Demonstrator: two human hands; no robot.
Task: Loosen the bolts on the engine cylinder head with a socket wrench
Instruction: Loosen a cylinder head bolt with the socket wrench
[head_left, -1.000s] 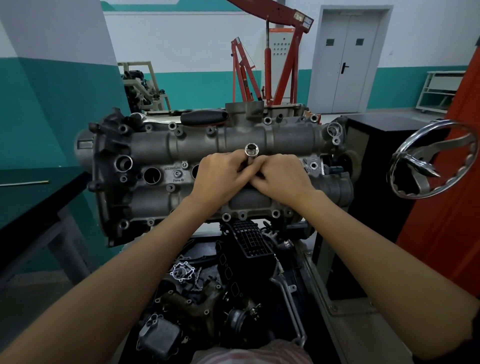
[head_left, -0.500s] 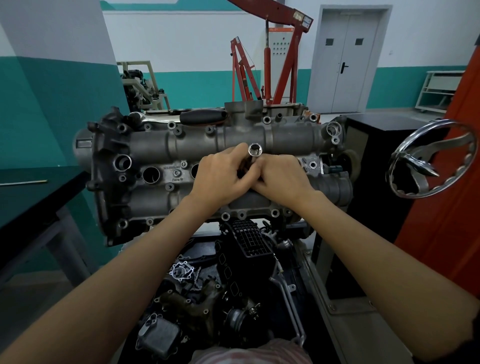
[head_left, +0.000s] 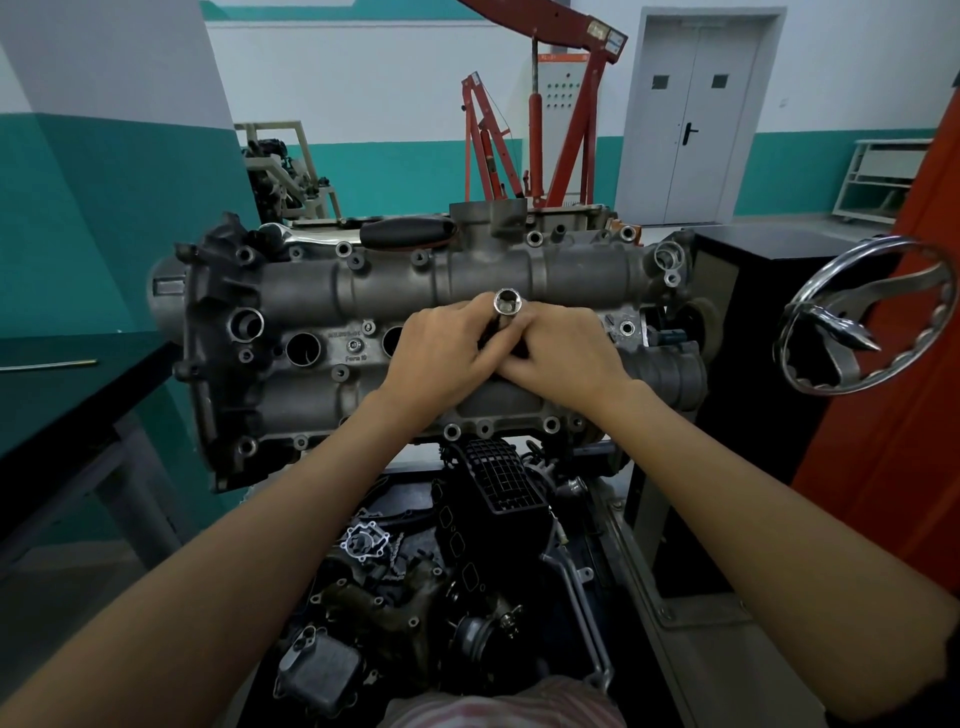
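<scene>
A grey cylinder head (head_left: 322, 291) lies across an engine stand, with several bolts along its edges. Both hands meet at its middle. My left hand (head_left: 441, 358) and my right hand (head_left: 566, 353) grip a socket wrench between them. Only the wrench's shiny socket end (head_left: 506, 304) sticks up above the fingers, its open mouth facing me. The rest of the tool and the bolt under the hands are hidden. A black tool handle (head_left: 405, 233) lies on the far edge of the head.
A chrome handwheel (head_left: 862, 317) stands at the right, next to a black cabinet (head_left: 753, 322). Loose engine parts (head_left: 467, 545) fill a tray below the head. A dark bench (head_left: 67, 384) sits at the left. A red engine crane (head_left: 566, 104) stands behind.
The socket end has shifted slightly right and up between my hands, and its mouth has tilted more toward me. Both hands keep their grip in the same spot.
</scene>
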